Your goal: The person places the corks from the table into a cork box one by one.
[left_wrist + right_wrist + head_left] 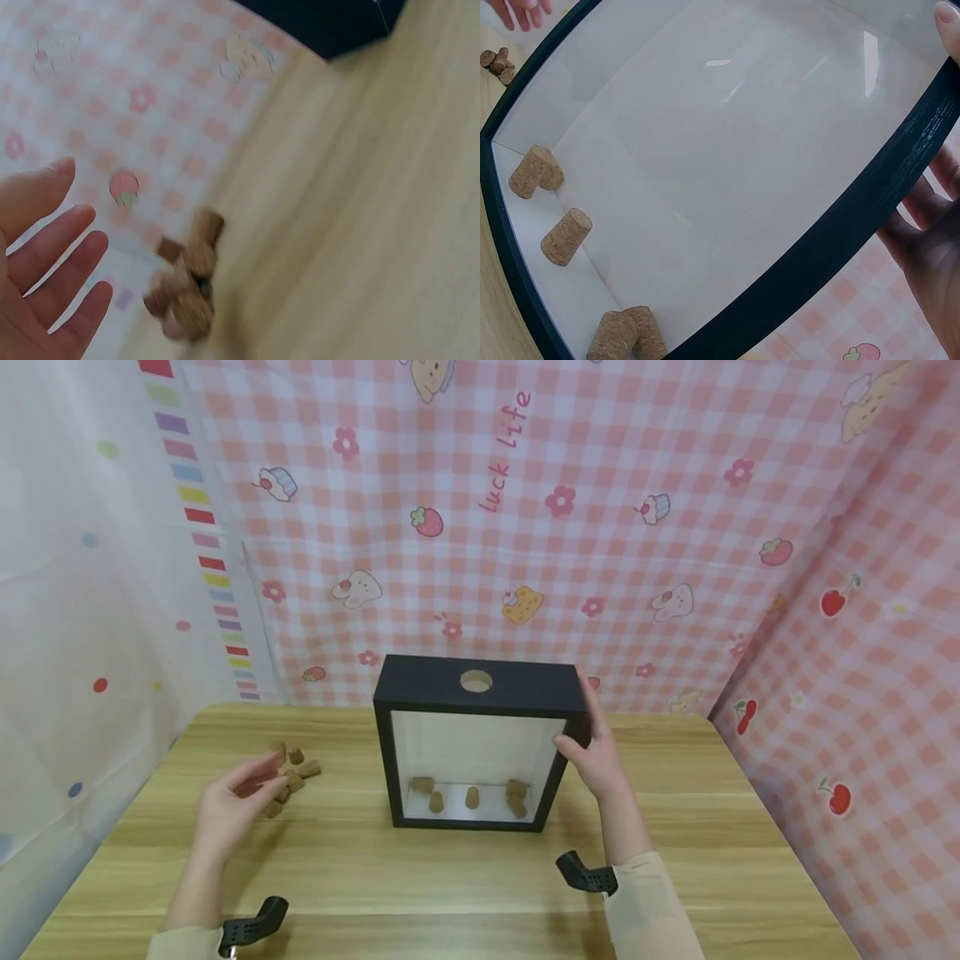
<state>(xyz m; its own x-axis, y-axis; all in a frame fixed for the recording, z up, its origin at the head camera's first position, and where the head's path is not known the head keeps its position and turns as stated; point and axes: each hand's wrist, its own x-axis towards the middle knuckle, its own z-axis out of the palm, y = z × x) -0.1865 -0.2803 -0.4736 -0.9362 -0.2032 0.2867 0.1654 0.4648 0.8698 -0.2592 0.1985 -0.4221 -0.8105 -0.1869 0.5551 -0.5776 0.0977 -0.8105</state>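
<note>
A black-framed shadow box (420, 682) with a clear front stands upright on the table, a round hole in its top. Inside, several corks lie on its white floor, among them one cork (472, 798) near the middle. My right hand (602, 764) grips the box's right side, thumb on the front edge and fingers on the outer side and back. My left hand (234, 802) hovers beside a pile of loose corks (309, 768) to the left of the box. In the left wrist view its fingers (64, 259) are spread, apart from the corks (191, 315) and holding nothing.
The wooden table (465, 893) runs up to a pink checked curtain (480, 568) behind the box. More checked cloth (862, 693) hangs at the right, and a white dotted cloth (67, 610) at the left. Black wrist mounts (251, 928) sit on both forearms.
</note>
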